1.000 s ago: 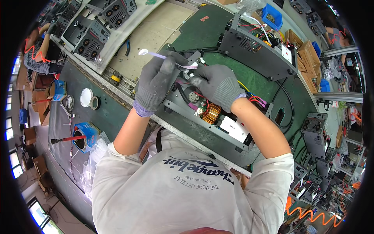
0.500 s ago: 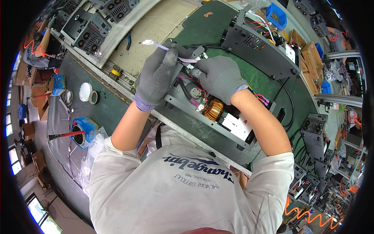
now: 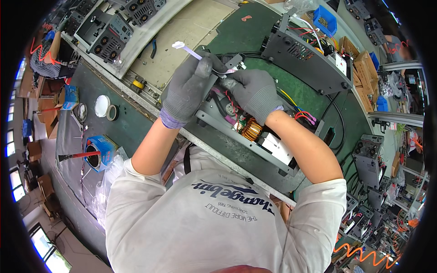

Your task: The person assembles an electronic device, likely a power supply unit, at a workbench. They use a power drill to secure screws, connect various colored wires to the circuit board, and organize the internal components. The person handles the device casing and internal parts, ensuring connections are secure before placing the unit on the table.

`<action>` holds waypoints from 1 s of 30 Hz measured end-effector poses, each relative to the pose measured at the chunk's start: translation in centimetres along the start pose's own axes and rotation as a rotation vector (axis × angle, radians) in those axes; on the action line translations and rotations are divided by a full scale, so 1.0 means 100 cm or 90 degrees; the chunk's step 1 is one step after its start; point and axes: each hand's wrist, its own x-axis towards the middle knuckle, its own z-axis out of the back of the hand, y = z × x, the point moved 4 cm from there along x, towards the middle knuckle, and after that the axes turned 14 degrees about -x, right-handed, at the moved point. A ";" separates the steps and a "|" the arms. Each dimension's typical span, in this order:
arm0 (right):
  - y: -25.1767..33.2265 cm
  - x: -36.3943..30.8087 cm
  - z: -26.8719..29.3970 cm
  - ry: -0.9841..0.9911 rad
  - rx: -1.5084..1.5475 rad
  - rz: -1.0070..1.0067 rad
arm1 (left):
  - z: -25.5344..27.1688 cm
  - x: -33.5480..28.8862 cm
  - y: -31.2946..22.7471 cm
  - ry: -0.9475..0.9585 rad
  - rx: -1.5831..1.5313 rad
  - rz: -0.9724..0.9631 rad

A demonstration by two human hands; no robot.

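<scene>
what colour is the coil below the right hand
Copper-orange; the coil shows best in the head view.

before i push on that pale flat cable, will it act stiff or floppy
Probably bendable: the pale flat cable curves between the left hand and right hand. Likely springy rather than limp, since its white connector juts out unsupported. Probably light, being so thin.

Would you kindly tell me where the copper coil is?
In the head view, the coil is right of centre, in the open chassis, beside the white block.
</scene>
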 end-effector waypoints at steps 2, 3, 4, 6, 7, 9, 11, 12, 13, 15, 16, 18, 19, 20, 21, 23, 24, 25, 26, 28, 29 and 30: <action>0.001 -0.003 0.001 -0.020 0.005 -0.011 | 0.001 -0.001 0.003 0.011 -0.013 0.023; 0.004 -0.005 0.005 -0.030 -0.016 -0.004 | 0.001 -0.002 0.003 0.007 -0.023 0.030; 0.007 -0.006 0.009 -0.041 -0.037 0.002 | -0.001 -0.003 0.003 0.003 -0.033 0.037; 0.011 -0.006 0.031 -0.031 -0.084 0.026 | 0.000 -0.003 0.002 0.013 -0.001 0.029; 0.013 -0.005 0.045 -0.029 -0.110 0.038 | 0.000 -0.003 -0.002 0.014 0.052 0.028; 0.032 -0.027 0.075 -0.160 -0.014 0.086 | -0.002 -0.005 -0.007 0.013 0.158 0.032; 0.052 -0.048 0.096 -0.251 0.046 0.161 | -0.007 -0.003 -0.012 0.077 0.335 -0.127; 0.056 -0.055 0.103 -0.305 0.051 0.202 | -0.011 0.001 -0.018 0.145 0.451 -0.235; 0.054 -0.059 0.105 -0.371 0.009 0.254 | -0.023 0.003 -0.027 0.180 0.495 -0.276; 0.046 -0.070 0.110 -0.443 -0.036 0.259 | -0.041 0.008 -0.042 0.219 0.470 -0.278; 0.042 -0.077 0.115 -0.448 -0.037 0.210 | -0.047 0.010 -0.045 0.226 0.401 -0.233; 0.030 -0.092 0.119 -0.467 -0.065 0.136 | -0.061 0.010 -0.048 0.219 0.168 -0.095; 0.024 -0.097 0.119 -0.451 -0.074 0.132 | -0.069 0.013 -0.052 0.237 0.199 -0.060; 0.017 -0.102 0.119 -0.436 -0.082 0.128 | -0.078 0.016 -0.056 0.255 0.230 -0.025; 0.010 -0.108 0.116 -0.418 -0.088 0.122 | -0.086 0.018 -0.056 0.274 0.262 0.013; -0.008 -0.111 0.114 -0.380 -0.069 0.093 | -0.101 0.023 -0.052 0.286 0.272 0.021; -0.016 -0.110 0.111 -0.363 -0.055 0.081 | -0.105 0.026 -0.047 0.294 0.294 0.039; -0.024 -0.112 0.107 -0.347 -0.037 0.067 | -0.109 0.027 -0.043 0.302 0.316 0.056; -0.032 -0.114 0.101 -0.331 -0.019 0.053 | -0.113 0.028 -0.042 0.313 0.375 0.023; -0.048 -0.116 0.089 -0.364 0.000 0.031 | -0.121 0.031 -0.035 0.334 0.579 -0.021; -0.057 -0.117 0.083 -0.393 0.016 0.025 | -0.124 0.033 -0.030 0.344 0.680 -0.047; -0.066 -0.116 0.077 -0.420 0.033 0.021 | -0.125 0.032 -0.020 0.365 0.752 -0.057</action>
